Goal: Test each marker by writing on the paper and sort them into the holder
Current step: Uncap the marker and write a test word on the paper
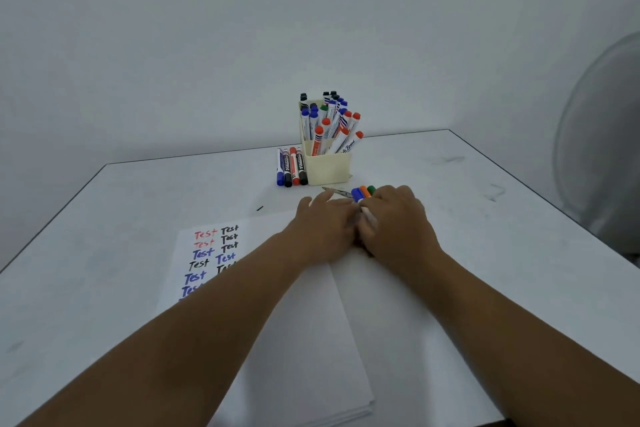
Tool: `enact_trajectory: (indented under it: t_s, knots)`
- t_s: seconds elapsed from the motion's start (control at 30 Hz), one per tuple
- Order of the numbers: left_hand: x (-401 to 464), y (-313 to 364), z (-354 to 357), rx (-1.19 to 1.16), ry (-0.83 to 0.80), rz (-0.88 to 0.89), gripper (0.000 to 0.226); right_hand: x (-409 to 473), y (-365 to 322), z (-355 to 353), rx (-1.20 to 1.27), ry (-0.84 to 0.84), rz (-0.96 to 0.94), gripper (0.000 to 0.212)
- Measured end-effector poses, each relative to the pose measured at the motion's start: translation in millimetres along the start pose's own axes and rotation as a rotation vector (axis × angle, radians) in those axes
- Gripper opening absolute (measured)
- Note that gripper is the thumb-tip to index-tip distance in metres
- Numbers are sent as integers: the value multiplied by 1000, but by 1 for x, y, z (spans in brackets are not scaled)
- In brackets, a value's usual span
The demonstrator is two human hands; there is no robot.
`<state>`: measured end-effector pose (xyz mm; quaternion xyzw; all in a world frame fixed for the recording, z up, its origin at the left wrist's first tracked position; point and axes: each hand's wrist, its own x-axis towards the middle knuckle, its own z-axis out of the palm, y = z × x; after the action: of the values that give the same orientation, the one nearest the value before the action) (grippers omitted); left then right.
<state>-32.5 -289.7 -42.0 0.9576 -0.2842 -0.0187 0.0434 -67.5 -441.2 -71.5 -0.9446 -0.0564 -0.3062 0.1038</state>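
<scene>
The left hand (322, 229) is laid flat on the paper (311, 322), fingers straight. The right hand (394, 222) is curled over loose markers (362, 192) on the desk (485, 218), just before the holder (327, 166); whether one is gripped cannot be told.

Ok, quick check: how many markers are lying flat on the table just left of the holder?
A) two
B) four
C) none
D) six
B: four capped markers lie side by side on the table, touching the left wall of the cream holder: blue, black, red, black caps toward the camera.
</scene>
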Motion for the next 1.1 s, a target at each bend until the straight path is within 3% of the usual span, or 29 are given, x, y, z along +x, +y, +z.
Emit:
enact_trajectory:
  t_s: [0.13,0.3,0.57,0.67,0.73,0.87,1.1]
  knots:
    - [6,1,-2,-31,72,-31,39,2,8,-10,30,-15,253,19]
    - [10,-4,2,-5,73,7,52,4,20,-3,295,-139,385,30]
    - [12,-4,0,129,44,32,45,5,18,-6,329,-132,384,31]
    - [12,-5,3,-30,173,-26,37,4,18,-9,351,-120,396,29]
    - [9,-4,4,-161,223,-56,44,3,18,-10,363,-125,397,29]
    - [9,1,1,-9,156,31,45,3,17,-11,381,-119,400,27]
    - [13,3,1,2,131,15,50,2,16,-14,394,-124,416,28]
